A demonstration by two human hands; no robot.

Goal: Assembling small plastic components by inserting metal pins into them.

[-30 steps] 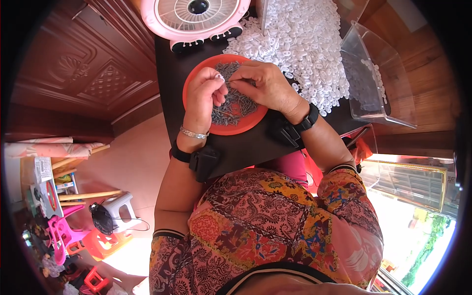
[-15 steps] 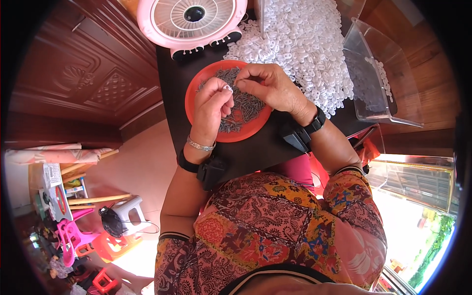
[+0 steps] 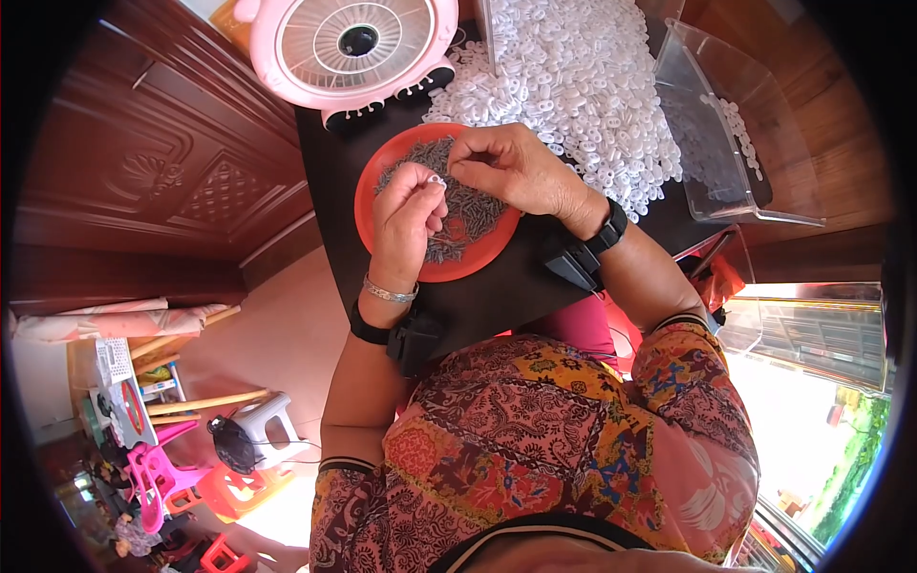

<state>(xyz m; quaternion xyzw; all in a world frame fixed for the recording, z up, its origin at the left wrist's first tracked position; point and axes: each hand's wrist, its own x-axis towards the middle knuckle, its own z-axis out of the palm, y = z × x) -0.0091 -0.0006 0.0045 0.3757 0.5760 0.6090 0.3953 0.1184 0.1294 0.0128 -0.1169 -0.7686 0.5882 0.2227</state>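
White plastic piece (image 3: 437, 181), small and pale, sits at the fingertips of the left hand (image 3: 406, 205), above the orange dish (image 3: 468, 270) and a little toward twelve o'clock from its middle. The left hand reaches in from seven o'clock, thumb and forefinger pinched on the piece, the other fingers curled loosely beneath. The right hand (image 3: 516, 172) comes from three o'clock with its fingers bent and its thumb and forefinger drawn almost together, just off the piece at its two o'clock; whether something tiny is caught between those tips I cannot tell. Of the two hands, the left is more tightly curled than a second ago, when its lower fingers hung looser, and the piece now lies slightly nearer the dish's middle. Both remain close together over the many slim grey pieces (image 3: 478, 210) in the dish. The view has tilted a little, so more of the pink fan (image 3: 358, 43) shows at eleven o'clock from the dish. On the dark table (image 3: 516, 282), the heap of white pieces (image 3: 573, 86) spreads at one o'clock, and the clear bin (image 3: 788, 205) is between two and three.
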